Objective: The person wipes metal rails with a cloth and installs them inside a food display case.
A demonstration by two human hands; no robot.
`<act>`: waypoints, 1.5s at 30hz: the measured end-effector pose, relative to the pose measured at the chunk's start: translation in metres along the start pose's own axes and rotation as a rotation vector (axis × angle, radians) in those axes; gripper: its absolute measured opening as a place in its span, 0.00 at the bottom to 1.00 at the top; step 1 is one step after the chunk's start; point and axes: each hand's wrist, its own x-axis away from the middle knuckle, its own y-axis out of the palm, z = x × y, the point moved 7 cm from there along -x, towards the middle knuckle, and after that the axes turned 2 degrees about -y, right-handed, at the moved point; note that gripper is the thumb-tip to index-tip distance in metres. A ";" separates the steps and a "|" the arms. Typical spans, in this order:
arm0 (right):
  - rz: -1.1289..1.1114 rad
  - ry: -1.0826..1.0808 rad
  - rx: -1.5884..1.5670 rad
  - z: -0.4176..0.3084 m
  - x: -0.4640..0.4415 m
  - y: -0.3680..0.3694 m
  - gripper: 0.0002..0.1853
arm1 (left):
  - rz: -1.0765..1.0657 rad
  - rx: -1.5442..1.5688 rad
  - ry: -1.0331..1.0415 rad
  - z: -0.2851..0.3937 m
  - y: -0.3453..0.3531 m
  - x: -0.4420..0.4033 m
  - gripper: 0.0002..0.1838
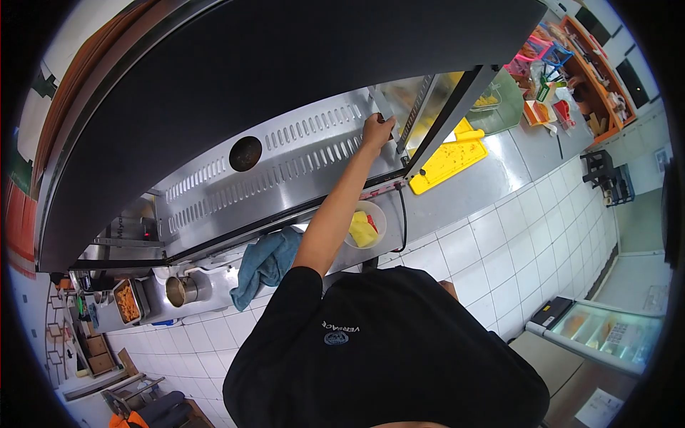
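Observation:
My left hand (378, 132) reaches inside a stainless-steel cabinet (285, 153) with slotted panels. Its fingers are closed around the lower end of a metal strip (381, 102) near the cabinet's right end. A round dark hole (245, 153) opens in the panel left of the hand. Below my forearm, on the counter, stands a white bowl (380, 217) with yellow and red cloths (362, 230) in it. A blue-grey towel (265, 265) hangs at the cabinet's front edge. My right hand does not show; only a small patch of skin (448, 289) appears beside my black shirt.
A dark panel (285, 64) overhangs the cabinet. Right of it lie a yellow cutting board (446, 167) and a green board (508, 107). A black cable (404, 221) hangs nearby. At left stand a metal pot (203, 289) and a tray of food (128, 303).

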 end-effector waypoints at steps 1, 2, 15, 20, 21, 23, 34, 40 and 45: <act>0.000 0.002 -0.003 -0.001 0.002 -0.001 0.21 | -0.003 -0.001 0.000 -0.001 0.000 -0.001 0.12; 0.000 0.005 -0.003 -0.002 0.003 -0.001 0.21 | 0.002 0.008 0.019 0.001 0.000 -0.001 0.13; -0.027 -0.037 0.022 -0.020 0.004 0.003 0.20 | 0.271 -0.581 0.148 0.015 -0.021 0.032 0.30; -0.054 -0.126 0.031 -0.028 0.003 0.008 0.18 | 0.320 -0.829 0.240 0.017 -0.015 0.043 0.30; -0.067 -0.130 0.041 -0.030 0.002 0.010 0.18 | 0.271 -0.841 0.238 0.012 -0.013 0.041 0.31; -0.094 -0.113 0.068 -0.034 0.001 0.014 0.17 | 0.263 -0.881 0.252 0.012 -0.012 0.042 0.32; -0.311 -0.072 0.317 -0.068 0.007 0.062 0.14 | 0.304 -0.533 0.292 0.013 -0.124 0.201 0.19; -0.587 -0.287 0.776 -0.151 0.024 0.127 0.12 | 0.767 -0.767 0.157 -0.096 -0.310 0.384 0.14; -0.802 -0.803 0.433 -0.393 0.080 0.187 0.12 | 0.854 -1.072 0.052 -0.130 -0.395 0.451 0.26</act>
